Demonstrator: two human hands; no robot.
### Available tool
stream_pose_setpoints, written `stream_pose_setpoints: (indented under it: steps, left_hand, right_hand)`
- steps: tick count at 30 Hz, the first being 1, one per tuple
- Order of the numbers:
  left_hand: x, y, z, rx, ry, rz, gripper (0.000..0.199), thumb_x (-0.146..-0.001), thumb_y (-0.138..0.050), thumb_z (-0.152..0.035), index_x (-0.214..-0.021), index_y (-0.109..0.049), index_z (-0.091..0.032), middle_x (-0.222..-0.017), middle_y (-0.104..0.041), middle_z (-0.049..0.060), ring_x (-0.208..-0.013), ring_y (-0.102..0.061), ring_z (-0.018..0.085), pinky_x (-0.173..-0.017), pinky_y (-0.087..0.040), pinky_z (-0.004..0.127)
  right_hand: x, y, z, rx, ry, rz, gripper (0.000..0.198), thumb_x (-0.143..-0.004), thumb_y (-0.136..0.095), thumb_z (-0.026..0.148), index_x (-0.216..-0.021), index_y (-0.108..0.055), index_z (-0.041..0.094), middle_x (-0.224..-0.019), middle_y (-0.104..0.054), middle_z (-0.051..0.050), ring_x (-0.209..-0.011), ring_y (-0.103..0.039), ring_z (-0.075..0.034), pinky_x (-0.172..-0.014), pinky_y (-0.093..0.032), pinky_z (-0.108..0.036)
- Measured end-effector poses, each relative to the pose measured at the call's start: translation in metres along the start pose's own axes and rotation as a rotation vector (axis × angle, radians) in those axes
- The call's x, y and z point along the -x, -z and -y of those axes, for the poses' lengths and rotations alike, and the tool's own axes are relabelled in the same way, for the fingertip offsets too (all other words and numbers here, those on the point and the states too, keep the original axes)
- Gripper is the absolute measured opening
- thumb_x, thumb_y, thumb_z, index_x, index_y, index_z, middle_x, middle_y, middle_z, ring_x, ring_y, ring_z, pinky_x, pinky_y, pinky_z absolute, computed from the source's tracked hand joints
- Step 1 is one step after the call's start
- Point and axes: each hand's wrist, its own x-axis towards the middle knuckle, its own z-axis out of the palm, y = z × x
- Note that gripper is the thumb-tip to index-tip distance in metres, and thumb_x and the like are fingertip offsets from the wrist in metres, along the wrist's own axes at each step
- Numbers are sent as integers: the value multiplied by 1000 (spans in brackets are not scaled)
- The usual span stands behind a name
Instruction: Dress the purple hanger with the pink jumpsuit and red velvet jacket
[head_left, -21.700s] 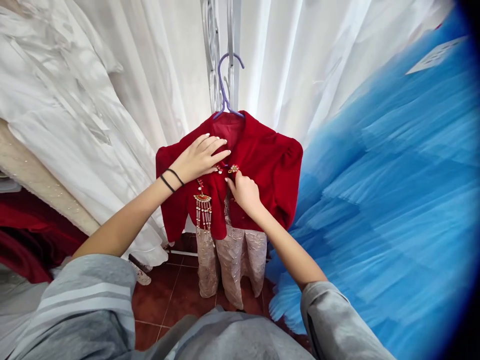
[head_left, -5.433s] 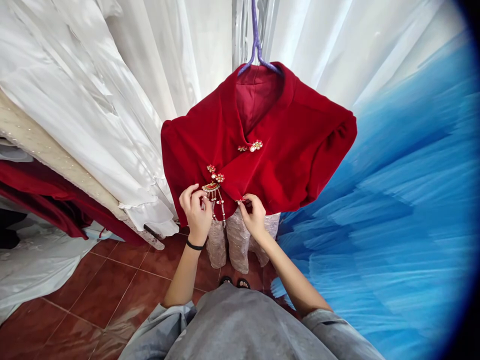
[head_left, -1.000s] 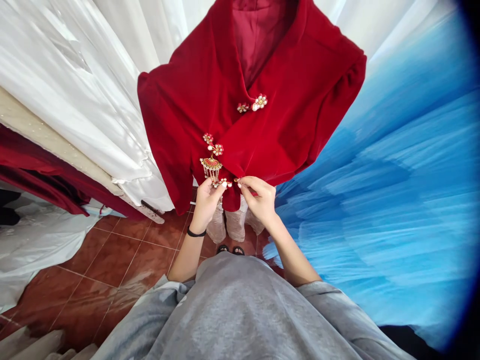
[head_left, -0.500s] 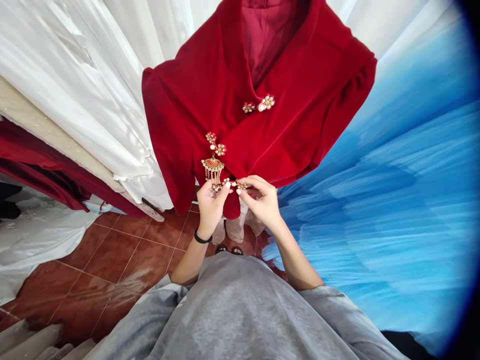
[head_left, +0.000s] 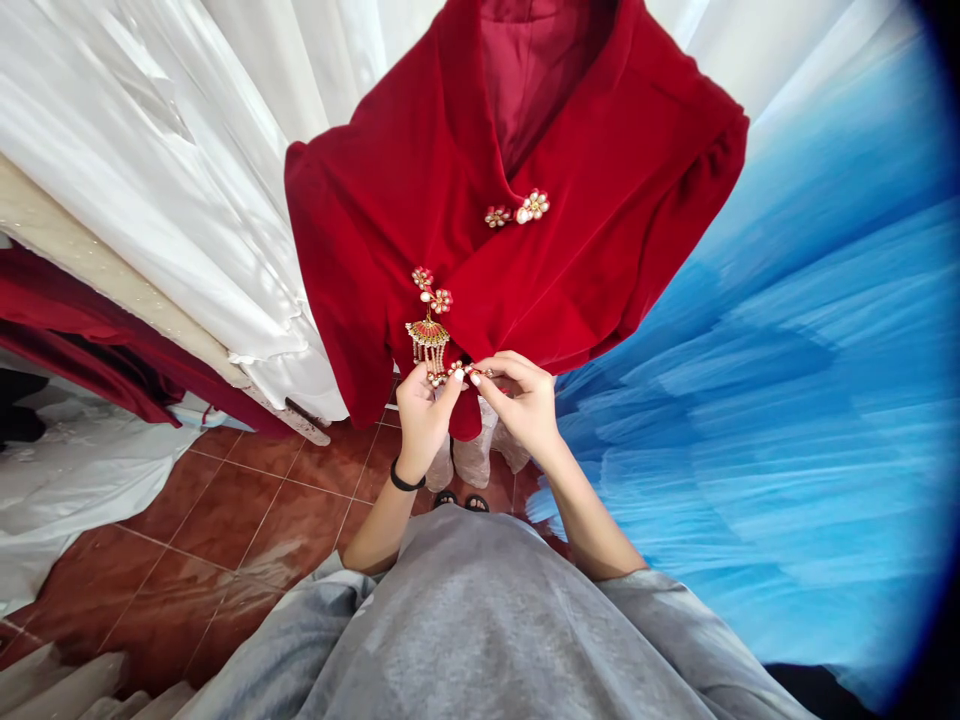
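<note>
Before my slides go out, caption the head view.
Left hand and right hand pinch a beaded fastening low on a red jacket.

The jacket (head_left: 577, 280) is plain red, the tulle (head_left: 757, 430) streaky blue

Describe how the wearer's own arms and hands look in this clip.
Both arms come out of loose grey sleeves that end near the elbows, leaving the forearms bare. A black band circles the left wrist; the right wrist has none. The left hand and right hand are ungloved, with no rings visible.
</note>
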Motion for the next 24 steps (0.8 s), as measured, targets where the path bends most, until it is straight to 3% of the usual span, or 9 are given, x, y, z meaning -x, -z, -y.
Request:
stream_pose_setpoints:
  steps: [7,14,20,24]
  left_hand:
    - [-3,8,-3,-31,50,27,20,-75,-74,-33,-78,-66,-15,-74,-70,1,-63,-65,11,-62,-55,21]
    - [-3,5,-6,-70,59,-7,20,-74,-74,-30,-73,-63,-14,-67,-67,0,-60,-63,10,-57,-51,19]
    - [-4,2,-2,57,87,-32,21,-74,-75,-32,-73,-62,-14,-66,-66,-1,-57,-61,8,-58,-50,20]
    - [-5,4,1,69,126,12,20,-77,-72,-32,-76,-64,-14,-69,-67,0,-57,-60,8,-58,-48,20]
  right_hand:
    - [-5,-2,-2,61,9,-60,8,-85,-63,22,-81,-69,18,-81,-67,-2,-70,-61,-11,-60,-50,-22]
    - [-2,-4,0,175,133,-48,12,-89,-59,20,-83,-70,18,-82,-67,-3,-73,-63,-12,-69,-53,-26]
    - [4,-2,1,251,226,-27,14,-86,-64,21,-98,-71,19,-95,-67,-6,-84,-65,-14,-76,-55,-28]
    - [4,-2,-1,305,271,-52,12,-87,-62,18,-94,-71,19,-93,-66,-6,-84,-64,-14,-74,-54,-27]
